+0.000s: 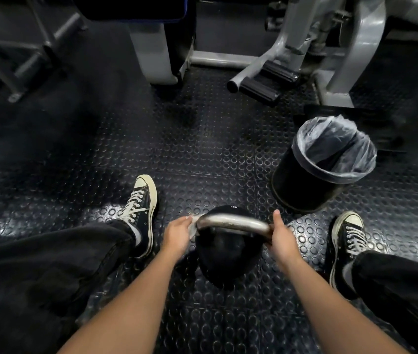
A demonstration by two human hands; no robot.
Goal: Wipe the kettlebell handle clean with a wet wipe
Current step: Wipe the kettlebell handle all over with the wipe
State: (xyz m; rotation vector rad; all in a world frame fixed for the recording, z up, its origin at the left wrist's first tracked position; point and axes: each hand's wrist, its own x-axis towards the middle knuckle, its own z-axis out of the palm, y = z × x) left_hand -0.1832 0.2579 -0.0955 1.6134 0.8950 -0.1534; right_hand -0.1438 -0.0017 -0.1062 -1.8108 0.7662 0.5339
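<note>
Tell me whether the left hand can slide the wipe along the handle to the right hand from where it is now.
Probably yes. The left hand holds the wet wipe at the handle's left end, and the bare bar between is unobstructed until the right hand gripping the other end.

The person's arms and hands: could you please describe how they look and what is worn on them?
Both forearms are bare, with no sleeves in view. The left hand and right hand wear no gloves; no watch, ring or wristband shows.
</note>
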